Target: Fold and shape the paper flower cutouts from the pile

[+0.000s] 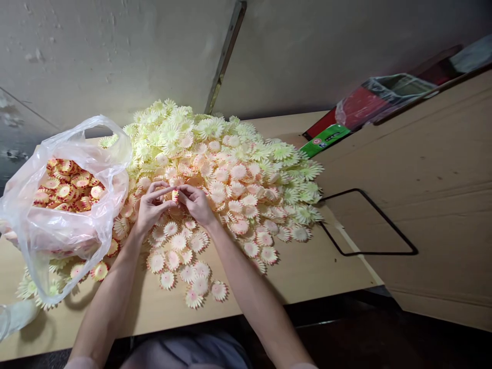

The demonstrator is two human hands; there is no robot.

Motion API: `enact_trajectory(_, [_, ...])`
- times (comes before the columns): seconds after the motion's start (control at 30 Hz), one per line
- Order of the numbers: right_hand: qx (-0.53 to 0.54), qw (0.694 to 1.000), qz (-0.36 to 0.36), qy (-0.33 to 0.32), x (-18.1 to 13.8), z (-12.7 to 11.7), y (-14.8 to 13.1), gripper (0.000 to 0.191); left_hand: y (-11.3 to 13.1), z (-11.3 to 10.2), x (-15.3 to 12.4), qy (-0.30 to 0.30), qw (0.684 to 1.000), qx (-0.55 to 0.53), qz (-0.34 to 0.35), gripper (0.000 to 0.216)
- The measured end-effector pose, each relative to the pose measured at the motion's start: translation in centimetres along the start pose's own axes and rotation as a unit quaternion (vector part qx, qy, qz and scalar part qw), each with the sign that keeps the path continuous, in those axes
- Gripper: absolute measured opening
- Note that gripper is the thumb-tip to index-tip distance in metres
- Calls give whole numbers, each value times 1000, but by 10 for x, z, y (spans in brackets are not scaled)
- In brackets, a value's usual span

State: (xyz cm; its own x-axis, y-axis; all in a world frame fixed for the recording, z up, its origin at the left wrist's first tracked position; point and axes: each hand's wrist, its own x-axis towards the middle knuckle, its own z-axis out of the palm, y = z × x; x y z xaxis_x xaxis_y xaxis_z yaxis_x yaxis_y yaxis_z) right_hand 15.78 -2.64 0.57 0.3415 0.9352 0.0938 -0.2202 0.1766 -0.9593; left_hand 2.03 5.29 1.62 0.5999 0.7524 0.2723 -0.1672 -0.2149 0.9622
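My left hand (151, 206) and my right hand (197, 203) meet over a big heap of pale yellow and pink fabric flower petals (230, 169) on a wooden table (307, 271). Together their fingertips pinch one small red-and-yellow flower piece (175, 195). Both hands are closed on it. Loose pink-centred petals (184, 266) lie flat just below my wrists.
A clear plastic bag (65, 205) full of red-and-yellow flower pieces stands at the left. A cardboard sheet (430, 195) leans at the right, with a black wire loop (369, 225) against it. A red and green box (338, 128) lies behind. A grey wall is at the back.
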Motion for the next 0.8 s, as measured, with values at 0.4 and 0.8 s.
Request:
enact_trajectory(0.4, [-13, 999, -29, -7, -3, -1, -2, 30, -7, 1, -3, 70, 997, -12, -42, 27])
enact_trajectory(0.8, [34, 998, -28, 47, 0, -3, 0, 25, 2, 8, -4, 71, 997, 24, 10, 33])
